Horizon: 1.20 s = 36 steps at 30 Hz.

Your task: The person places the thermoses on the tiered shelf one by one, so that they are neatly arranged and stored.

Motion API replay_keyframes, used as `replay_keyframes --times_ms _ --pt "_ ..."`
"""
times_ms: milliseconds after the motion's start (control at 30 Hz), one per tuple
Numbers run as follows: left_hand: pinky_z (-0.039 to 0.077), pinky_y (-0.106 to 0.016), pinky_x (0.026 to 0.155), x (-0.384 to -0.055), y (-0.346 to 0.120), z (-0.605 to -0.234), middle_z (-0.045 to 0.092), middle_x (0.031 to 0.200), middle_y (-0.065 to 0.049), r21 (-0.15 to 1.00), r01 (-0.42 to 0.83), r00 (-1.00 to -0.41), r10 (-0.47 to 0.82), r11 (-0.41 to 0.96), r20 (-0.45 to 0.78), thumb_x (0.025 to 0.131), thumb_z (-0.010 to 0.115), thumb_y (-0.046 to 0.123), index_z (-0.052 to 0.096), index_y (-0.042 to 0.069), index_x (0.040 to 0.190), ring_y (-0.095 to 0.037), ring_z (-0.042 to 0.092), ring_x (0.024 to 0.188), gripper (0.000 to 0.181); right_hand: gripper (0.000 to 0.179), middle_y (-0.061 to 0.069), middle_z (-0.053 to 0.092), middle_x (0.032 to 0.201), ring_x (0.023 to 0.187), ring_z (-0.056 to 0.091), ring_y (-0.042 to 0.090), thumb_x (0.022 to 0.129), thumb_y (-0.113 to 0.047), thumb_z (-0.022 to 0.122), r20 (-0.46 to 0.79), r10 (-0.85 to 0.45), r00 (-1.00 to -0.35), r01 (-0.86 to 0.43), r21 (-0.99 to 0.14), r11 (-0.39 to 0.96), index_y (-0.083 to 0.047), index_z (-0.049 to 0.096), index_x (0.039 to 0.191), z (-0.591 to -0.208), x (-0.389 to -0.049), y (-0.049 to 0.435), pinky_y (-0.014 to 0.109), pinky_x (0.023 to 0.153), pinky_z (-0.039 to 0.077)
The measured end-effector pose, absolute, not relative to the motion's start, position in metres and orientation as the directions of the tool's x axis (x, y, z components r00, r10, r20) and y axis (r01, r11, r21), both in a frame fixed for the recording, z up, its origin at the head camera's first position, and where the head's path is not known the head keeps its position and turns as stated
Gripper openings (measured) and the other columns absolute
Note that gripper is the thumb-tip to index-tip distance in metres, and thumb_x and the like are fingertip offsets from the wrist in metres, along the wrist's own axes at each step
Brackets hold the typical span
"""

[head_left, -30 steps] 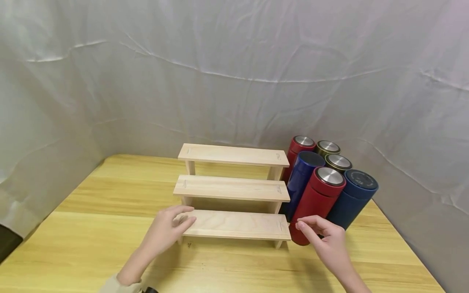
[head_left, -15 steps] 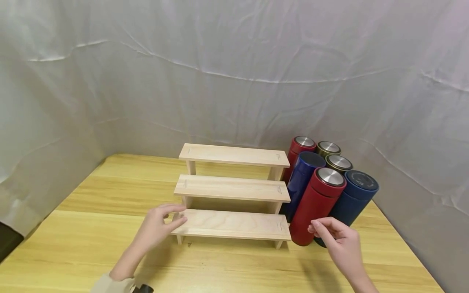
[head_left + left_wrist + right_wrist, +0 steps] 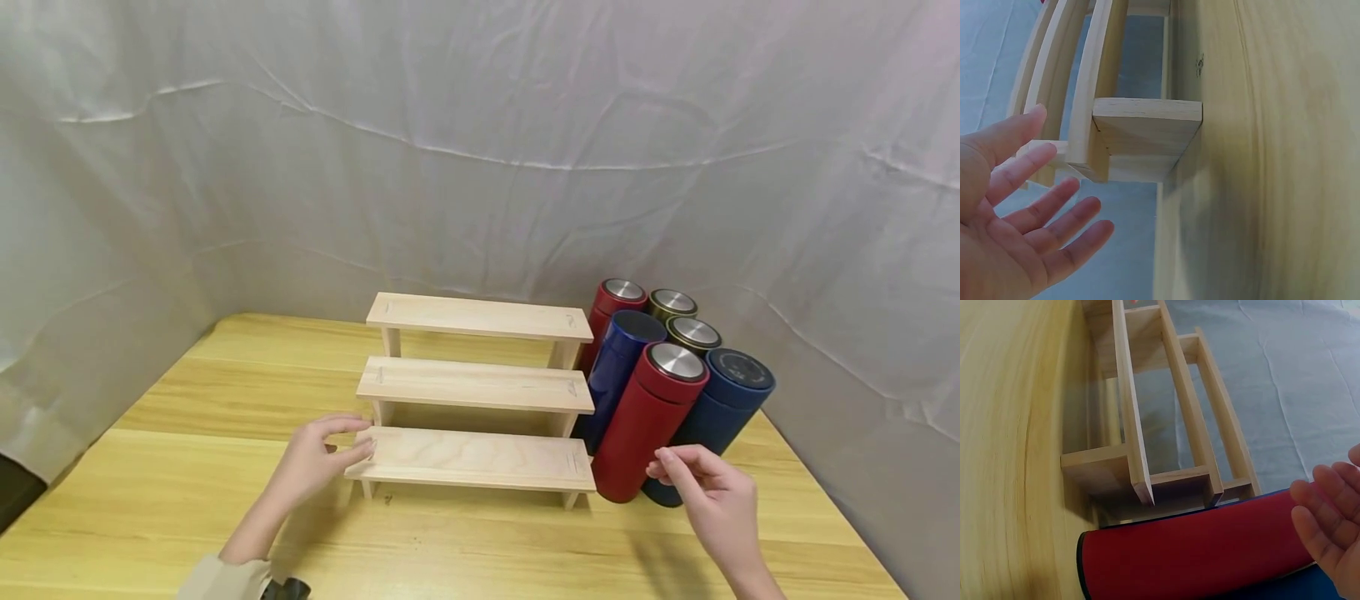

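A three-tier wooden stand (image 3: 468, 458) occupies the middle of the table. At the left end of its lowest step is my left hand (image 3: 311, 458), fingers extended; the left wrist view shows the spread fingers (image 3: 1063, 219) with nothing between them. My right hand (image 3: 716, 496) is in front of the front red thermos flask (image 3: 648, 421), its thumb and forefinger close together. In the right wrist view the loosely bent fingers of the right hand (image 3: 1332, 519) overlap the red flask (image 3: 1191, 553) and hold nothing.
A dark blue flask (image 3: 723, 400), a shiny blue flask (image 3: 615, 375), another red flask (image 3: 600, 312) and two olive flasks with steel lids (image 3: 693, 331) crowd the stand's right side. Grey cloth (image 3: 480, 167) hangs behind the wooden table (image 3: 187, 467).
My left hand has drawn back leftward from the lowest step. My right hand has shifted right and slightly down across the front red flask. The stand and flasks stay put.
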<state>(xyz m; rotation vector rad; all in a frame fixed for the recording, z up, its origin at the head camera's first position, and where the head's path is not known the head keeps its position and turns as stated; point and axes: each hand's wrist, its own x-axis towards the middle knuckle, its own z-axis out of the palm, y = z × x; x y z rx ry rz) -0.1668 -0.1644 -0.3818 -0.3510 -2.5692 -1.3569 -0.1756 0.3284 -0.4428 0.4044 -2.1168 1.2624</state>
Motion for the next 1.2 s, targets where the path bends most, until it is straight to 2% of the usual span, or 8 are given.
replay_keyframes --times_ms 167,333,533,633,733,800,1067,1200 --pt "0.053 -0.035 0.075 -0.17 -0.168 -0.386 0.056 0.113 -0.021 0.843 0.281 -0.96 0.132 0.459 0.248 0.074 0.072 0.012 0.063 -0.003 0.105 -0.038 0.051 0.103 0.036 0.013 0.018 0.065 0.076 0.066 0.063 0.023 0.081 0.009 0.059 0.696 0.075 -0.714 -0.605 -0.668 0.433 0.004 0.064 0.092 -0.441 -0.176 0.332 0.025 0.06 0.054" --pt "0.05 -0.044 0.08 -0.169 -0.169 -0.387 0.056 0.113 -0.021 0.866 0.236 -0.971 0.129 0.441 0.199 0.071 0.074 0.011 0.061 -0.002 0.107 -0.039 0.052 0.1 0.041 0.011 0.018 0.064 0.073 0.065 0.063 0.019 0.078 0.015 0.058 0.725 0.072 -0.685 -0.677 -0.671 0.302 0.011 0.062 0.087 -0.408 -0.162 0.317 0.021 0.059 0.053" --pt "0.045 -0.052 0.083 -0.168 -0.169 -0.388 0.058 0.111 -0.018 0.863 0.196 -0.98 0.129 0.465 0.153 0.071 0.074 0.011 0.061 -0.001 0.108 -0.036 0.052 0.1 0.042 0.011 0.01 0.065 0.071 0.063 0.062 0.012 0.074 0.017 0.061 0.716 0.114 -0.689 -0.635 -0.672 0.382 0.01 0.062 0.082 -0.356 -0.133 0.285 0.016 0.058 0.052" --pt "0.044 -0.052 0.084 -0.168 -0.169 -0.388 0.058 0.111 -0.017 0.869 0.176 -0.983 0.131 0.463 0.129 0.072 0.073 0.012 0.061 -0.001 0.108 -0.035 0.052 0.101 0.041 0.013 0.011 0.065 0.073 0.064 0.062 0.013 0.073 0.016 0.063 0.725 0.112 -0.68 -0.634 -0.657 0.407 0.009 0.063 0.085 -0.37 -0.141 0.3 0.016 0.058 0.052" --pt "0.047 -0.049 0.082 -0.168 -0.17 -0.39 0.058 0.112 -0.018 0.876 0.159 -0.985 0.137 0.455 0.108 0.073 0.073 0.012 0.06 -0.001 0.109 -0.035 0.052 0.1 0.04 0.018 0.018 0.064 0.075 0.066 0.063 0.016 0.071 0.018 0.064 0.722 0.13 -0.679 -0.651 -0.675 0.346 0.012 0.062 0.088 -0.388 -0.151 0.322 0.017 0.058 0.052" --pt "0.049 -0.045 0.079 -0.169 -0.171 -0.39 0.056 0.113 -0.02 0.887 0.148 -0.985 0.144 0.437 0.094 0.074 0.072 0.011 0.06 -0.002 0.11 -0.035 0.053 0.098 0.04 0.018 0.018 0.064 0.076 0.066 0.063 0.015 0.071 0.017 0.065 0.712 0.166 -0.682 -0.631 -0.688 0.359 0.013 0.062 0.088 -0.384 -0.148 0.321 0.017 0.059 0.052" --pt "0.053 -0.034 0.071 -0.171 -0.173 -0.392 0.053 0.113 -0.025 0.931 0.102 -0.982 0.183 0.351 0.038 0.076 0.069 0.008 0.054 -0.006 0.116 -0.029 0.057 0.088 0.045 0.015 -0.014 0.064 0.073 0.062 0.057 -0.002 0.066 0.018 0.067 0.739 0.314 -0.596 -0.486 -0.644 0.591 0.015 0.061 0.078 -0.331 -0.121 0.287 0.006 0.059 0.046" --pt "0.054 -0.034 0.071 -0.172 -0.174 -0.393 0.052 0.111 -0.027 0.941 0.111 -0.975 0.219 0.318 0.041 0.076 0.068 0.008 0.051 -0.009 0.117 -0.03 0.058 0.087 0.047 0.015 -0.02 0.061 0.073 0.061 0.055 -0.004 0.064 0.017 0.069 0.753 0.371 -0.544 -0.45 -0.634 0.629 0.016 0.06 0.076 -0.327 -0.121 0.292 0.005 0.058 0.045"
